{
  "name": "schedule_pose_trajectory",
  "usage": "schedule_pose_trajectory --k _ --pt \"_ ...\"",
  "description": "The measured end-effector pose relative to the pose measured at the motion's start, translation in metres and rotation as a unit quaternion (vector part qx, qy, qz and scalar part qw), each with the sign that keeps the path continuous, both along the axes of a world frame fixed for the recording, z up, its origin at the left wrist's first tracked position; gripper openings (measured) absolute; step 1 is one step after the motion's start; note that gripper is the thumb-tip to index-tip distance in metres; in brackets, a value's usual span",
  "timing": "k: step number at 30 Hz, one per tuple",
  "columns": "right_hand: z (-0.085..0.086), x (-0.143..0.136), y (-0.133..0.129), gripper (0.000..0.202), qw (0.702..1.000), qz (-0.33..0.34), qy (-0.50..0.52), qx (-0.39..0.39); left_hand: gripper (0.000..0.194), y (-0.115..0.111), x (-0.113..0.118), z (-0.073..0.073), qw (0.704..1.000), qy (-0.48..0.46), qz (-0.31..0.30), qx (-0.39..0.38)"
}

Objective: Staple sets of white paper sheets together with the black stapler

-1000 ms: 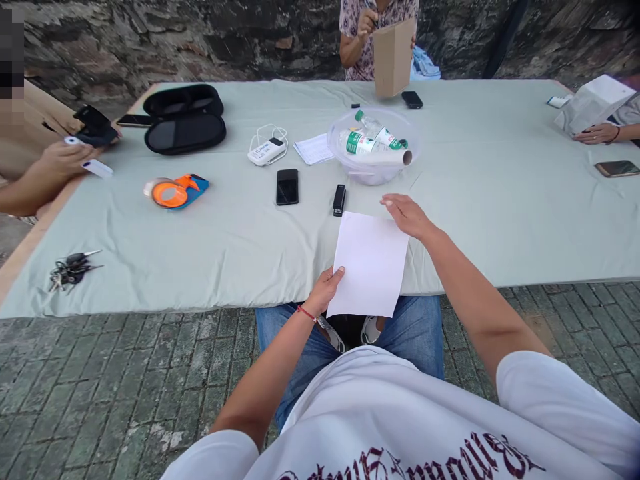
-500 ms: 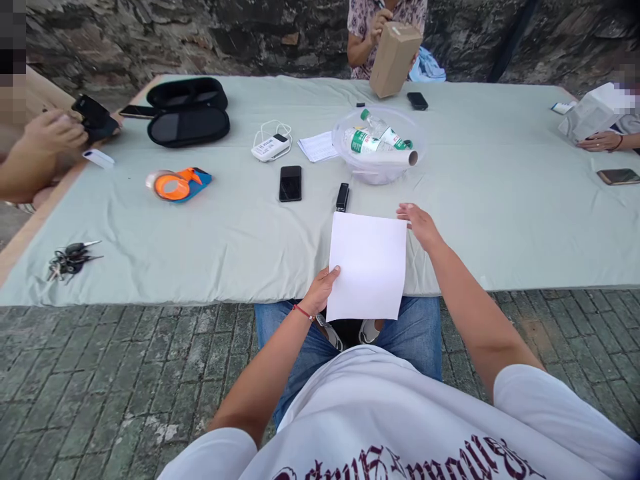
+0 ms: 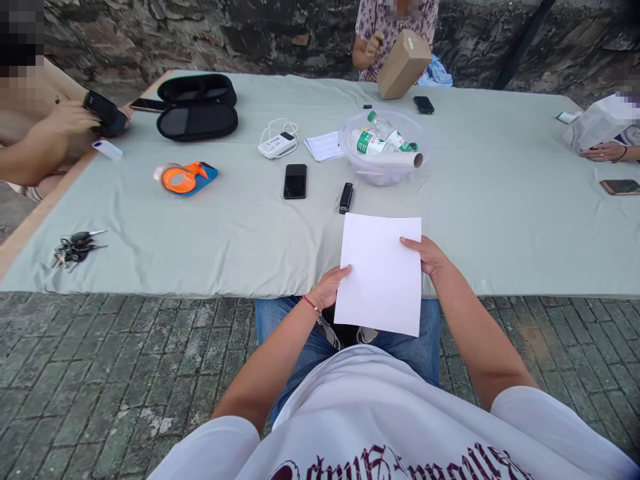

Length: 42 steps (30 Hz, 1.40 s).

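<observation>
1. As the right hand (image 3: 431,255) takes hold, the plain white rectangular paper (image 3: 380,280) gains its second grip: half a second ago that hand is loose beside the upper right corner, and now its thumb presses down on the right margin, fingers hidden behind.
2. Over on the other side, the left hand (image 3: 330,285) keeps its pinch on the left edge, thumb on top, fingers mostly out of sight underneath.
3. So the paper is now steadied from both sides, which should make it easier to control than with one hand alone. Whether it is one page or several, I can't tell.
4. Position check: it spans the near edge of the pale green cloth-covered table (image 3: 240,233), lower end over the blue denim jeans (image 3: 285,320), top edge just short of the small black stapler-like tool (image 3: 346,198).
5. Farther back, the round clear plastic bowl (image 3: 380,177) holds green-labelled bottles (image 3: 373,142); left of it lies the black rectangular phone (image 3: 295,181). Neither hand touches these.
</observation>
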State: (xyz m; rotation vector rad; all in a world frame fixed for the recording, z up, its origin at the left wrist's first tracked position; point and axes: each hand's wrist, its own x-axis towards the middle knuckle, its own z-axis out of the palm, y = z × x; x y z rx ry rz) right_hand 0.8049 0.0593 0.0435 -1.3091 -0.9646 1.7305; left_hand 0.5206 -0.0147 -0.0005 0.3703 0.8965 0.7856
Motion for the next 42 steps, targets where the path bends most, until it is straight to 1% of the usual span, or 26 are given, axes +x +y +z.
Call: schedule_pose_trajectory --k 2,4,7,10,13,15,18,22,24,26,28,31,33,35,37,38,40,41,42 --pt "0.000 0.001 -0.002 0.051 1.000 -0.002 -0.004 -0.009 0.038 0.011 -0.003 0.004 1.000 0.009 -0.013 0.026" --pt "0.002 0.002 -0.002 0.053 1.000 0.000 -0.004 -0.004 0.039 0.025 -0.007 0.010 0.997 0.012 -0.011 0.071" --pt "0.007 0.000 0.001 0.051 0.999 0.034 -0.009 -0.006 0.042 0.052 -0.011 0.021 0.992 0.002 0.002 0.129" --pt "0.011 -0.007 0.005 0.051 0.997 0.069 -0.018 -0.012 0.048 0.075 -0.010 0.027 0.991 -0.028 0.001 0.131" --pt "0.012 -0.009 0.011 0.051 0.998 0.065 -0.028 -0.003 0.049 0.087 -0.010 0.025 0.992 -0.035 -0.007 0.120" --pt "0.010 -0.008 0.013 0.049 0.998 0.054 -0.030 -0.002 0.049 0.089 -0.010 0.021 0.989 -0.046 0.013 0.140" --pt "0.004 -0.005 0.013 0.046 0.998 0.048 -0.035 -0.014 0.046 0.086 -0.010 0.014 0.985 -0.036 0.070 0.153" --pt "-0.007 -0.011 0.012 0.046 0.998 0.045 -0.037 -0.038 0.040 0.085 -0.005 0.005 0.983 0.023 0.130 0.126" --pt "-0.013 -0.015 0.012 0.047 0.999 0.027 -0.026 -0.036 0.038 0.086 -0.002 0.001 0.977 0.060 0.156 0.128" --pt "-0.019 -0.019 0.013 0.048 1.000 -0.004 -0.010 -0.018 0.035 0.087 0.000 -0.002 0.969 0.101 0.180 0.134" --pt "-0.024 -0.022 0.014 0.046 1.000 -0.028 -0.003 0.002 0.030 0.088 0.000 -0.005 0.962 0.136 0.191 0.140" --pt "-0.031 -0.025 0.015 0.040 0.999 -0.045 -0.023 0.015 0.025 0.089 0.001 -0.006 0.957 0.165 0.190 0.146" --pt "-0.034 -0.028 0.016 0.035 0.997 -0.057 -0.040 0.015 0.024 0.089 0.002 -0.005 0.954 0.178 0.200 0.136" --pt "-0.036 -0.029 0.018 0.030 0.995 -0.074 -0.060 0.010 0.027 0.088 0.002 -0.001 0.956 0.165 0.211 0.116" --pt "-0.036 -0.030 0.019 0.028 0.993 -0.088 -0.080 0.009 0.033 0.084 0.001 0.004 0.969 0.117 0.195 0.100" --pt "-0.036 -0.031 0.020 0.028 0.992 -0.094 -0.088 0.013 0.036 0.081 0.000 0.006 0.977 0.087 0.169 0.095" --pt "-0.031 -0.030 0.021 0.030 0.989 -0.105 -0.093 0.037 0.043 0.074 -0.002 0.011 0.990 0.046 0.099 0.087" --pt "-0.027 -0.030 0.021 0.031 0.988 -0.108 -0.089 0.059 0.046 0.071 -0.003 0.013 0.993 0.041 0.070 0.084" --pt "-0.021 -0.030 0.022 0.033 0.987 -0.109 -0.083 0.086 0.048 0.068 -0.003 0.016 0.994 0.044 0.055 0.088"
